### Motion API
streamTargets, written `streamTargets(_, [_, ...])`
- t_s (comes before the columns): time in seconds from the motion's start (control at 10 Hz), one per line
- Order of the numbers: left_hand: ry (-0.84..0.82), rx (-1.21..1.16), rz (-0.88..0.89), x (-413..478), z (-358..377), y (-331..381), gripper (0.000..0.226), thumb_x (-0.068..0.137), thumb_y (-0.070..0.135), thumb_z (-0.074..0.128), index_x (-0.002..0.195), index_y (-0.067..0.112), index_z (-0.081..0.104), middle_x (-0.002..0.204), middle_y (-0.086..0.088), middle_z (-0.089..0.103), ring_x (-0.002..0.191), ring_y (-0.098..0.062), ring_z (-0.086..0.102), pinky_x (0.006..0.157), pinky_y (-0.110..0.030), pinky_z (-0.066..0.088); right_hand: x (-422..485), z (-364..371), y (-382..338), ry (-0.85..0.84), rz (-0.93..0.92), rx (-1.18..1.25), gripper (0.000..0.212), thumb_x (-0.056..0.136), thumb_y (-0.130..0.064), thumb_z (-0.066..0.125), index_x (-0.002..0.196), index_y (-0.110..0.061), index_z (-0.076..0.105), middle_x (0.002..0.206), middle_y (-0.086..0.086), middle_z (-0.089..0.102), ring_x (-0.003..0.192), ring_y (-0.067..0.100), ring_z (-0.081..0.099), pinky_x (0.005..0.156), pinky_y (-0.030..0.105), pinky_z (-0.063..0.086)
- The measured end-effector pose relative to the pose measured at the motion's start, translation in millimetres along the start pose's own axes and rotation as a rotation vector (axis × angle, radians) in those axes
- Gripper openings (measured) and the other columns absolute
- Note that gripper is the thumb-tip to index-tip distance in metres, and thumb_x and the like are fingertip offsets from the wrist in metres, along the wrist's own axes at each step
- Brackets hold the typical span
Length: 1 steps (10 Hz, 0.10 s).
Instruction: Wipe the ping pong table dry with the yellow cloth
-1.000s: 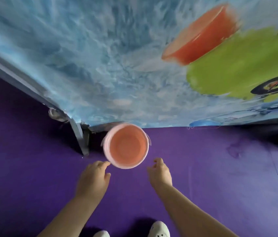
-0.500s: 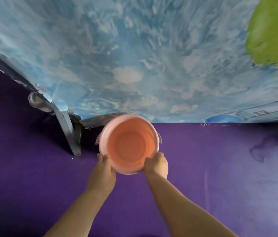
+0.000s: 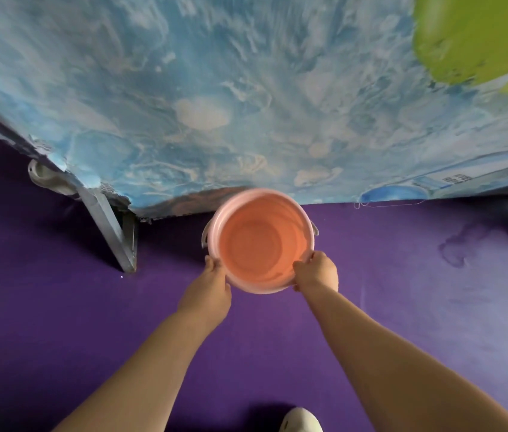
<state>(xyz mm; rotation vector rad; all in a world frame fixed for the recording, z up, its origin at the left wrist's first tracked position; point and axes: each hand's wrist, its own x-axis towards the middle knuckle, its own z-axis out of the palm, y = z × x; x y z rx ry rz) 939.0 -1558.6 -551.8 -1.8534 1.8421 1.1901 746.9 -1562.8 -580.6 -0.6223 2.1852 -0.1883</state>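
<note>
A white shoe (image 3: 301,420) shows at the bottom edge on the purple floor (image 3: 59,322). Both bare forearms reach forward and slightly inward, nearly straight. The left hand (image 3: 207,289) grips the near left rim of a pink bucket (image 3: 262,241), thumb along the outside, fingers curled around the wall. The right hand (image 3: 316,272) is closed on the near right rim, its fingertips hooked over the edge into the bucket. The bucket looks empty and sits upright just in front of the near edge of the ping pong table (image 3: 215,88), whose blue top is mottled with pale streaks. A grey table leg (image 3: 112,232) slants down near the left corner. The yellow-green cloth (image 3: 477,35) lies on the table at the far right, blurred.
</note>
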Motion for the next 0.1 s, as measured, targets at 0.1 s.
streamTargets(0.1, [0.012, 0.035, 0.077, -10.2, -8.1, 4.0, 0.051, 0.098, 0.011, 0.035, 0.147, 0.011, 0.023, 0.159, -0.002, 0.0, 0.123, -0.027, 0.045, 0.09, -0.035, 0.044, -9.7, -23.4, 3.7, -0.048, -0.069, -0.08, 0.027, 0.092, -0.025, 0.054, 0.118, -0.016, 0.058, 0.098, 0.006, 0.07, 0.086, 0.027, 0.069, 0.077, 0.037, 0.056])
